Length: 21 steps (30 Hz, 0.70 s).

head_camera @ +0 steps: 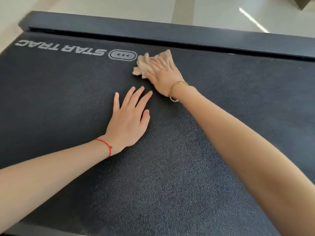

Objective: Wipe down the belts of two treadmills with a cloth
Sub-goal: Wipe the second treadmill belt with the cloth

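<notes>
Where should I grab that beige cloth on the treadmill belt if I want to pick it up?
Probably the bunched folds of the cloth sticking out left of the right hand, toward the logo. It lies crumpled flat on the belt, so come from above and pinch the raised folds with your fingers.

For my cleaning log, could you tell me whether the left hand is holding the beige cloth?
No, the left hand lies flat on the black textured belt; the right hand presses the crumpled beige cloth.

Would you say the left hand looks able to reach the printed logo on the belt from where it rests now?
Probably yes. The left hand lies flat on the belt, and bare belt lies between it and the logo. The right hand, pressing the cloth, sits just right of the logo, not across the path.
</notes>
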{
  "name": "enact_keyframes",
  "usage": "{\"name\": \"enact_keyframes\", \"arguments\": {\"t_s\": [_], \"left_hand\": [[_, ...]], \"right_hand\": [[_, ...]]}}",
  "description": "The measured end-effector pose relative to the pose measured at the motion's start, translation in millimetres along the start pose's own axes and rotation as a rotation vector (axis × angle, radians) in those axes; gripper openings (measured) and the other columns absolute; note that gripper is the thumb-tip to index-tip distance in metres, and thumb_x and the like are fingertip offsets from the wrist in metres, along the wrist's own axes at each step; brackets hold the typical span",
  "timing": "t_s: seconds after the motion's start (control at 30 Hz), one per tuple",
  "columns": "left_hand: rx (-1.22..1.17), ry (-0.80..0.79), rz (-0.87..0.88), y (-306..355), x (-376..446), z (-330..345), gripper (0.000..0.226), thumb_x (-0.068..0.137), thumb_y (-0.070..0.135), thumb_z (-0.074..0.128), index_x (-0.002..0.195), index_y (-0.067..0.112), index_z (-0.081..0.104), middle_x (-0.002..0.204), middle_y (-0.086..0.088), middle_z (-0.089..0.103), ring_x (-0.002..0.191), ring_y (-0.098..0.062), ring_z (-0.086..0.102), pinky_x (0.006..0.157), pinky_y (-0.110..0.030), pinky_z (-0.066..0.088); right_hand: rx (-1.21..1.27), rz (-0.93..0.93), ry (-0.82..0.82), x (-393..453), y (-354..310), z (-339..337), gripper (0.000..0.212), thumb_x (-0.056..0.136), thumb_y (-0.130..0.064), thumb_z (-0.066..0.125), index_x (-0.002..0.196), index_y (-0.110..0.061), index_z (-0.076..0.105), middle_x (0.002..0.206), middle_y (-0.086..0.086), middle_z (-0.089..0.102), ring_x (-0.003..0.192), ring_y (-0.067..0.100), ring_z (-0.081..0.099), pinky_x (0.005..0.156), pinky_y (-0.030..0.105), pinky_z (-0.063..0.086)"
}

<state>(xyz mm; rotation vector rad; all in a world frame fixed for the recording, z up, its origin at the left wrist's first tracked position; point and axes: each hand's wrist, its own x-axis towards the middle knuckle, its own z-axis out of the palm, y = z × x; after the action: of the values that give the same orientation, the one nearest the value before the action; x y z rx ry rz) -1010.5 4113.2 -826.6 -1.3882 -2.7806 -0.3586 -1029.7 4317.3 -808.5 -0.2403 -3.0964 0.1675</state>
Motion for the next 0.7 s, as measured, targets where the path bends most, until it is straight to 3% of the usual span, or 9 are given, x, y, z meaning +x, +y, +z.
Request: {"name": "enact_keyframes", "arguments": {"t_s": [0.03,0.17,0.27,0.37,0.43,0.53,0.63,0.67,0.7], "left_hand": [[-0.007,-0.001,0.002,0,0,-1,0.060,0.098,0.040,0.017,0.156,0.027,0.025,0.164,0.002,0.020,0.153,-0.019,0.010,0.121,-0.059,0.007],[-0.033,-0.011,0.001,-1,-1,-2,0.061,0.097,0.042,0.016,0.156,0.028,0.023,0.164,0.004,0.019,0.153,-0.017,0.008,0.122,-0.058,0.004],[-0.042,-0.009,-0.003,1,0,-2,0.061,0.097,0.041,0.016,0.156,0.028,0.023,0.164,0.003,0.019,0.153,-0.018,0.008,0.122,-0.058,0.003],[-0.038,-0.003,-0.010,3,-1,-2,0.058,0.099,0.038,0.019,0.156,0.027,0.024,0.164,0.002,0.020,0.153,-0.019,0.008,0.121,-0.059,0.003],[-0.036,-0.003,-0.009,3,-1,-2,0.058,0.099,0.037,0.020,0.156,0.027,0.024,0.163,0.002,0.020,0.153,-0.019,0.009,0.121,-0.059,0.004],[-0.035,0.008,-0.003,4,0,-2,0.055,0.101,0.035,0.025,0.156,0.026,0.026,0.163,0.001,0.022,0.153,-0.020,0.010,0.121,-0.060,0.005],[-0.047,0.020,-0.003,3,0,-1,0.053,0.103,0.030,0.033,0.156,0.026,0.027,0.163,0.001,0.022,0.153,-0.019,0.010,0.121,-0.059,0.005],[-0.053,0.026,-0.005,2,0,0,0.053,0.103,0.029,0.034,0.155,0.026,0.027,0.163,0.001,0.022,0.153,-0.019,0.010,0.121,-0.059,0.005],[-0.059,0.031,-0.004,2,-1,0,0.053,0.103,0.029,0.035,0.155,0.026,0.028,0.163,0.001,0.023,0.152,-0.020,0.011,0.121,-0.059,0.005]], "right_hand": [[0.021,-0.021,0.010,-10,8,-3,0.055,0.105,-0.037,0.021,0.155,-0.014,0.014,0.158,0.002,0.028,0.147,0.023,0.015,0.120,0.048,0.005],[-0.112,0.064,0.140,-43,88,-16,0.060,0.091,-0.033,0.006,0.142,-0.018,0.035,0.138,0.011,0.046,0.119,0.036,0.049,0.102,0.059,0.028],[-0.056,0.364,0.118,-73,169,-17,0.068,0.090,-0.045,0.006,0.151,-0.021,0.024,0.153,0.012,0.033,0.138,0.036,0.032,0.114,0.060,0.014],[-0.049,0.488,0.098,-92,176,-12,0.062,0.097,-0.045,0.012,0.152,-0.020,0.023,0.154,0.008,0.033,0.144,0.032,0.023,0.116,0.059,-0.001],[-0.055,0.426,0.124,-96,139,-11,0.054,0.099,-0.038,0.016,0.147,-0.015,0.027,0.144,0.007,0.044,0.133,0.031,0.037,0.112,0.059,0.011],[-0.136,0.130,0.147,-123,70,-13,0.046,0.098,-0.028,0.022,0.140,-0.011,0.031,0.130,0.009,0.053,0.112,0.035,0.049,0.102,0.060,0.028],[0.038,0.007,0.088,-169,25,-10,0.051,0.104,-0.036,0.025,0.151,-0.016,0.029,0.155,0.006,0.033,0.144,0.031,0.026,0.119,0.051,0.010],[0.085,0.006,0.060,-179,21,-12,0.052,0.105,-0.039,0.025,0.153,-0.018,0.026,0.160,0.002,0.025,0.148,0.026,0.016,0.121,0.047,0.006],[0.102,-0.014,0.058,-187,22,-19,0.052,0.105,-0.037,0.025,0.152,-0.016,0.029,0.159,0.004,0.026,0.148,0.028,0.017,0.120,0.050,0.009]]}}
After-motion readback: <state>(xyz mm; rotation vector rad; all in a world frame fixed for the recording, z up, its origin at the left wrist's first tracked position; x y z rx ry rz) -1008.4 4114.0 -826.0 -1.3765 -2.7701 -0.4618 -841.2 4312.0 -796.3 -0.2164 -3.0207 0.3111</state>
